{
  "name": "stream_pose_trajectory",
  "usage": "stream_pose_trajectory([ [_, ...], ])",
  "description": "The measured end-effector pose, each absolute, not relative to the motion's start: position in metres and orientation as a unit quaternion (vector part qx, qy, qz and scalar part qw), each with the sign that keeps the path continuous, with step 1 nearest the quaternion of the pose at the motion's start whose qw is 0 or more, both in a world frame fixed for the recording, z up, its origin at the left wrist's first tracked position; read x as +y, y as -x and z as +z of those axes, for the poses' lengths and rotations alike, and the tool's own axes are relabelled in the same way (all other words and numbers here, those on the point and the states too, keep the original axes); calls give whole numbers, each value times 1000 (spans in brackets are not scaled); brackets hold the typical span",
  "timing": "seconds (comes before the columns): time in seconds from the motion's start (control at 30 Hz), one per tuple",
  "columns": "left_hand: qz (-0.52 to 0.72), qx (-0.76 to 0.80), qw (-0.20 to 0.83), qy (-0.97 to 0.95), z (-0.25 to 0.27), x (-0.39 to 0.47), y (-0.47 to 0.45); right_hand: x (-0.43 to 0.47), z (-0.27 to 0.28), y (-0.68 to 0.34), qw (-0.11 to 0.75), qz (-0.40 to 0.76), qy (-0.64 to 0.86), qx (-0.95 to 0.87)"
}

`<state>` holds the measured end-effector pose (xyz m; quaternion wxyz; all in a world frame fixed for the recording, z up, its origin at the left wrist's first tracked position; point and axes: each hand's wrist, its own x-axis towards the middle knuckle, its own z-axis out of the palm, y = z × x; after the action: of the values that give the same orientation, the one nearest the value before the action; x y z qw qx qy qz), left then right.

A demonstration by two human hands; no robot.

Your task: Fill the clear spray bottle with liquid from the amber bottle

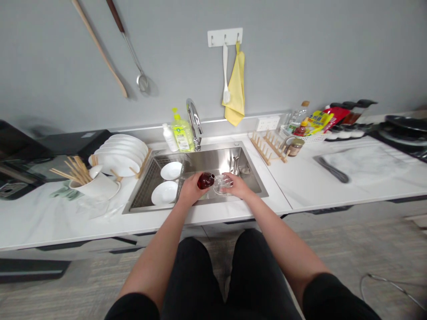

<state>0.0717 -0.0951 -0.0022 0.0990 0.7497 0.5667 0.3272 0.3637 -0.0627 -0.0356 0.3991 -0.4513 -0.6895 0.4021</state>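
Note:
Over the front of the steel sink (263, 189), my left hand (191, 190) is closed round a small dark red bottle (206, 180), tilted with its mouth toward the right. My right hand (237, 186) has its fingers round a clear glass (220, 184), which is see-through and partly covered by the fingers. The bottle's mouth is close to the glass; whether they touch I cannot tell. Left of my left hand, two white bowls (167, 193) sit in a wire rack (142, 189) inside the sink.
Behind the sink stand a chrome faucet (194, 122), a yellow-green soap bottle (182, 133) and a white bottle (170, 138). White plates (122, 155) and a chopstick holder (96, 184) are on the left. A wooden rack (270, 149), a jar (295, 147) and a dark-handled utensil (333, 170) lie right.

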Motion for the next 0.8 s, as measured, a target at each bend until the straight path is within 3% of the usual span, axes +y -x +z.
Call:
stream_pose_trajectory([
  [0.8, 291, 561, -3, -775, -5, -96, -71, -56, -48, -365, 387, 370, 451, -714],
])
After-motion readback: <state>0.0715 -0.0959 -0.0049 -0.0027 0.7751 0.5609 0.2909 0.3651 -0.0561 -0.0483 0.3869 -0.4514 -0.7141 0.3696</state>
